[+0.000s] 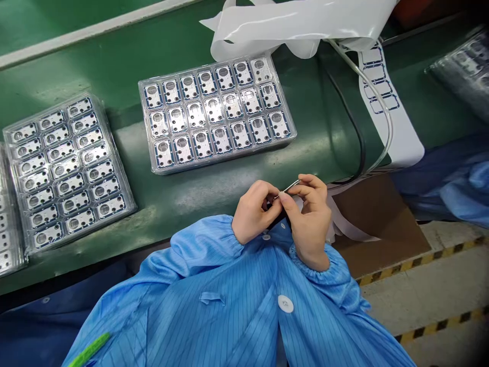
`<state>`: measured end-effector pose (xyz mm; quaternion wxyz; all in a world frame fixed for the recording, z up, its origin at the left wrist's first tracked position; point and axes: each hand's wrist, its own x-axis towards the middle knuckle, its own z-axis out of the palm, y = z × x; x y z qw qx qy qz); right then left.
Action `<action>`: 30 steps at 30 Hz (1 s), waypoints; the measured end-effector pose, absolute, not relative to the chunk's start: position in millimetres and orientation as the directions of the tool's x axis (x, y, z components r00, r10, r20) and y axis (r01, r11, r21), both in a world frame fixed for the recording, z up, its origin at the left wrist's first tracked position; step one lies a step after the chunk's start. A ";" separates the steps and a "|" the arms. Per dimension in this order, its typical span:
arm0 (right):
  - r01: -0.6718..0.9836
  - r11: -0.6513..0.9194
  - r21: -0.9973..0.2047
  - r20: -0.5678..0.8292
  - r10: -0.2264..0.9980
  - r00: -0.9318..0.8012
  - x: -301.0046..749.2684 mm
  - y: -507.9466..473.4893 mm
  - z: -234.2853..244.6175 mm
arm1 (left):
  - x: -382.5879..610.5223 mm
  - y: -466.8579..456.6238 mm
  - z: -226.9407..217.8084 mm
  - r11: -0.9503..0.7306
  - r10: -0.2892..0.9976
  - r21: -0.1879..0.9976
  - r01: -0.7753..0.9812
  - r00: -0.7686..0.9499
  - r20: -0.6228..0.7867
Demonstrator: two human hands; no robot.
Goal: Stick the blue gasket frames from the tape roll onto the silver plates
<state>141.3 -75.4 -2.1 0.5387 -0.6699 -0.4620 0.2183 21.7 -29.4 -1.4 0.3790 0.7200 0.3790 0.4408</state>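
Observation:
My left hand (255,210) and my right hand (310,219) meet in front of my chest, near the bench's front edge. Between them is a thin silvery plate (292,185), seen almost edge-on, so its faces do not show. The right thumb and fingers pinch it, while the curled left fingers close on its near end. Beyond my hands lies a clear plastic tray (223,150) with rows of small silvery plates with blue edges. The plate (261,69) in its far right pocket looks different and shows no blue edge.
More stacked trays (71,168) of plates lie on the left. White release film (298,25) drapes over the back, and a strip of blue-outlined stickers (389,117) hangs at right beside a black cable (355,122). A cardboard box (382,219) stands below; another person's blue sleeve (466,188) is at right.

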 end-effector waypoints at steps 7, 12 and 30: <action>0.329 0.018 -0.944 0.183 0.858 0.480 141.9 -74.0 -4.7 | 22.1 -28.0 -6.5 -0.543 0.825 0.807 0.231 0.327 0.462; 0.352 0.058 -0.934 0.230 0.853 0.469 142.1 -73.2 -6.9 | 22.1 -28.0 -5.9 -0.515 0.841 0.825 0.234 0.327 0.432; 0.632 0.266 -0.728 0.566 0.753 0.336 152.0 -66.5 -11.2 | 17.3 -21.4 6.7 -0.058 0.906 0.989 0.137 0.424 -0.005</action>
